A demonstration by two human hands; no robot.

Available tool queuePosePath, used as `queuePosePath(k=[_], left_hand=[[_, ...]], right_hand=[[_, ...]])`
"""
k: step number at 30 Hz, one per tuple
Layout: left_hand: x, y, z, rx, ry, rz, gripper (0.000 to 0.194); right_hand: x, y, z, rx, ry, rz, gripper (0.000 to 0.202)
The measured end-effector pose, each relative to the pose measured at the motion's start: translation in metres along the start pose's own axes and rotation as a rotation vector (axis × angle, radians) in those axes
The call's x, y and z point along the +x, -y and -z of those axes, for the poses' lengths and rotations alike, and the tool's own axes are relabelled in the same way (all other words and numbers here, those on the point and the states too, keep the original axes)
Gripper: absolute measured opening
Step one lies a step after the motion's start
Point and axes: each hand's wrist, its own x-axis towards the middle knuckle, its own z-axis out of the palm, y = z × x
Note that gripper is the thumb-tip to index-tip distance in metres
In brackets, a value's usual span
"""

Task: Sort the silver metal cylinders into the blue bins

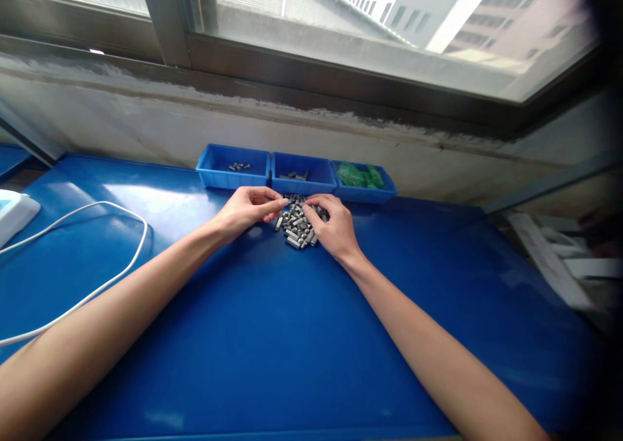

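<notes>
A heap of small silvery metal pieces point(294, 224), some shaped like short hexagonal standoffs, lies on the blue tabletop point(272, 337). At its left edge is my left hand point(250, 206), thumb and index finger pinched together on what looks like one small metal piece. My right hand point(335, 224) rests against the right side of the heap, its fingers curled and closed; whatever they hold is hidden. Just behind the heap stand a left blue bin point(233, 179) with a few small metal pieces, a middle blue bin point(304, 185) with metal pieces, and a right blue bin point(367, 195).
Green plastic bags point(359, 176) lie in the right bin. A white cable point(139, 240) loops across the table's left side, near a white device point(17, 211). Behind the bins rise a wall point(160, 126) and a window. Pale pieces point(549, 259) are stacked beyond the right edge.
</notes>
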Motion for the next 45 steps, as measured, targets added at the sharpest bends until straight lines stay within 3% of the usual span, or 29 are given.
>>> queuePosePath(k=[3, 8, 12, 16, 19, 23, 26, 30, 37, 45], left_hand=[[0.001, 0.002, 0.001, 0.000, -0.094, -0.074, 0.037], [0.005, -0.002, 0.005, -0.055, -0.470, -0.312, 0.034], [0.009, -0.004, 0.009, -0.157, -0.565, -0.328, 0.037], [0.009, -0.003, 0.009, -0.146, -0.547, -0.335, 0.040], [0.007, -0.001, 0.006, 0.048, -0.492, -0.409, 0.029], [0.003, 0.005, 0.006, 0.535, -0.272, -0.559, 0.018], [0.003, 0.013, 0.009, 0.902, -0.068, -0.695, 0.027], [0.003, 0.021, 0.013, 1.145, 0.096, -0.721, 0.035], [0.004, 0.021, 0.016, 1.163, 0.094, -0.657, 0.029], [0.004, 0.021, 0.019, 1.085, -0.029, -0.577, 0.027]], right_hand=[[0.000, 0.000, 0.000, 0.000, -0.001, 0.000, 0.011], [0.000, 0.001, 0.000, 0.008, -0.003, 0.000, 0.011], [0.000, 0.000, 0.000, 0.006, -0.002, -0.002, 0.011], [0.000, -0.001, 0.000, -0.001, -0.005, -0.002, 0.011], [0.000, 0.000, 0.000, 0.000, -0.005, -0.004, 0.010], [0.000, 0.001, 0.000, -0.005, -0.005, -0.008, 0.010], [0.000, 0.002, 0.000, -0.009, -0.006, -0.002, 0.010], [0.000, 0.003, 0.000, -0.007, -0.002, 0.001, 0.011], [0.000, 0.003, 0.001, -0.001, 0.001, -0.015, 0.012], [0.000, 0.002, 0.000, 0.003, 0.003, -0.024, 0.012]])
